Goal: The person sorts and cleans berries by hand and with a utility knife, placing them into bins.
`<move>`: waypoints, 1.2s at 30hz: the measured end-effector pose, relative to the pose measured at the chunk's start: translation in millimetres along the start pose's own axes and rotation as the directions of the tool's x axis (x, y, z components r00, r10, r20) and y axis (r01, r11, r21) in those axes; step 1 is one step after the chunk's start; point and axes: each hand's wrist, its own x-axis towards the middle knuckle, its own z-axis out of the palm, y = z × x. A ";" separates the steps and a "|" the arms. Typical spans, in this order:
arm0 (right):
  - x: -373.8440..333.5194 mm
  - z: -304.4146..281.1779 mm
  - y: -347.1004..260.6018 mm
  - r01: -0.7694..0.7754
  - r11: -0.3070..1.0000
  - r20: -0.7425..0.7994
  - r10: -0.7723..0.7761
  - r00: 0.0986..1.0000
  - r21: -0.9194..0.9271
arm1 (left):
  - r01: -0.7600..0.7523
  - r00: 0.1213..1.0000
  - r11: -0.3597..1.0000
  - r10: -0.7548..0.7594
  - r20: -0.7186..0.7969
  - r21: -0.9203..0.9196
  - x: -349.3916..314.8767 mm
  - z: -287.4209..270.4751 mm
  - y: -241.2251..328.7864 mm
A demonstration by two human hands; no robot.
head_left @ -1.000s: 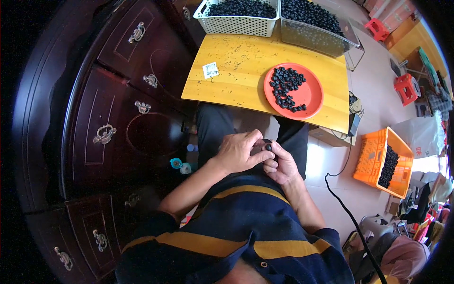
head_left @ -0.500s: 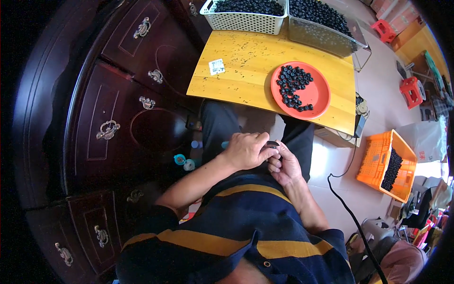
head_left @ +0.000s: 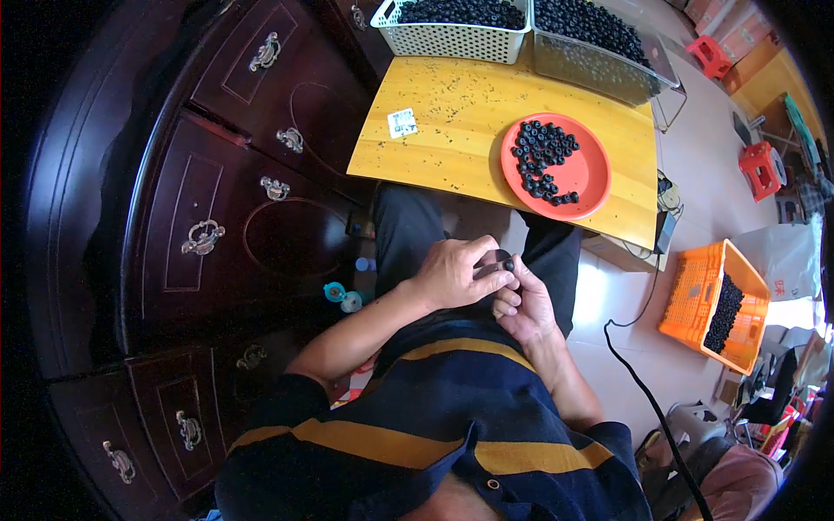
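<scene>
Over my lap, my two hands meet just in front of the table's edge. My left hand (head_left: pixel 453 273) is closed, thumb and forefinger gripping a small dark tool (head_left: pixel 501 255) whose exact kind I cannot make out. Close against it, my right hand (head_left: pixel 527 306) pinches a small round black part (head_left: pixel 509 266) between thumb and fingertips, its other fingers curled in. On the table beyond, a red-orange round plate (head_left: pixel 594 178) holds many black ring-shaped parts (head_left: pixel 543 143), heaped toward its left side.
Black bits litter the yellow wooden table (head_left: pixel 460 156), where a white printed label (head_left: pixel 402 123) lies. At its far edge stand a white perforated basket (head_left: pixel 452 42) and a clear bin (head_left: pixel 591 65) of black parts. Dark drawers (head_left: pixel 226 217) flank me left; an orange crate (head_left: pixel 686 286) sits right.
The small round black part now shows at my right fingertips, beside the dark tool. My left fingers have shifted slightly and more of the tool shows. The whole view has moved a little.
</scene>
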 end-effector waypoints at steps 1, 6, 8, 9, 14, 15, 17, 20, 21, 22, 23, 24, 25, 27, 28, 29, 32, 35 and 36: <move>-0.1 2.2 0.2 -0.014 1.000 0.001 0.014 1.000 0.001 | 0.014 1.000 0.999 -0.014 -0.021 -0.041 0.1 -1.6 3.8; 3.3 2.8 2.6 -0.055 0.998 0.005 0.055 0.998 -0.011 | 0.059 0.998 0.994 -0.062 -0.032 -0.094 1.0 -1.2 0.3; 5.3 -0.5 2.5 -0.057 0.997 -0.025 0.056 0.998 -0.042 | 0.097 0.992 0.994 -0.093 0.088 -0.045 6.0 -7.4 -4.1; 8.8 -7.4 3.8 -0.057 0.997 -0.017 0.056 0.998 -0.045 | 0.093 0.992 0.995 -0.090 0.084 -0.038 9.6 -12.1 -5.8; 24.7 -32.8 6.8 -0.033 0.981 -0.203 -0.007 0.979 -0.192 | -0.058 0.818 0.874 -0.235 0.525 0.483 50.2 -63.2 -19.6; 27.2 -41.3 6.9 -0.030 0.980 -0.189 -0.007 0.982 -0.194 | -0.039 0.838 0.854 -0.255 0.482 0.519 65.3 -79.0 -20.5; 24.6 -35.8 6.5 -0.028 0.977 -0.168 -0.008 0.986 -0.211 | 0.104 0.948 0.867 -0.234 0.215 0.486 97.8 -112.1 -24.2; 22.4 -33.3 4.6 -0.014 0.979 -0.116 -0.010 0.993 -0.205 | 0.109 0.948 0.953 -0.014 -0.319 0.283 131.9 -151.0 -2.9; 22.9 -33.1 4.3 -0.012 0.980 -0.088 -0.005 0.996 -0.200 | 0.105 0.947 0.953 -0.009 -0.321 0.283 133.3 -149.9 -1.1; 24.0 -32.7 4.0 -0.012 0.981 -0.059 0.000 0.998 -0.195 | 0.079 0.930 0.966 0.018 -0.366 0.248 132.5 -145.5 1.6; 23.8 -29.6 4.6 -0.009 0.980 -0.059 -0.003 0.998 -0.201 | 0.053 0.910 0.975 0.042 -0.412 0.215 129.1 -140.2 4.8; 24.7 -31.2 4.1 -0.008 0.979 -0.055 -0.003 0.998 -0.202 | 0.045 0.932 0.985 0.019 -0.363 0.167 119.0 -125.1 -3.5; 25.7 -35.3 3.6 -0.016 0.982 -0.042 0.008 0.999 -0.188 | 0.129 0.976 0.973 -0.091 -0.200 0.190 108.8 -113.2 2.2; 26.0 -37.8 3.9 -0.028 0.985 -0.033 0.022 0.999 -0.173 | 0.079 0.995 0.974 -0.065 -0.069 0.213 83.7 -74.2 -23.8; 24.8 -35.8 4.4 -0.029 0.981 -0.054 0.019 0.998 -0.192 | 0.086 0.996 0.973 -0.090 0.010 0.215 68.9 -61.5 -29.3; 23.4 -33.7 4.7 -0.030 0.977 -0.079 0.014 0.997 -0.210 | 0.076 0.995 0.977 -0.087 0.048 0.197 56.4 -50.3 -30.2; 18.1 -23.6 4.2 -0.007 0.955 -0.066 -0.013 0.998 -0.295 | 0.182 0.974 0.983 -0.183 0.134 0.019 26.0 -21.6 -37.1; 20.5 -26.5 7.8 -0.036 0.967 -0.093 0.013 0.996 -0.252 | 0.221 0.962 0.974 -0.210 0.173 -0.048 8.6 -6.0 -33.7; 20.7 -26.2 8.2 -0.039 0.968 -0.100 0.015 0.995 -0.247 | 0.226 0.960 0.973 -0.213 0.179 -0.051 6.2 -3.4 -32.8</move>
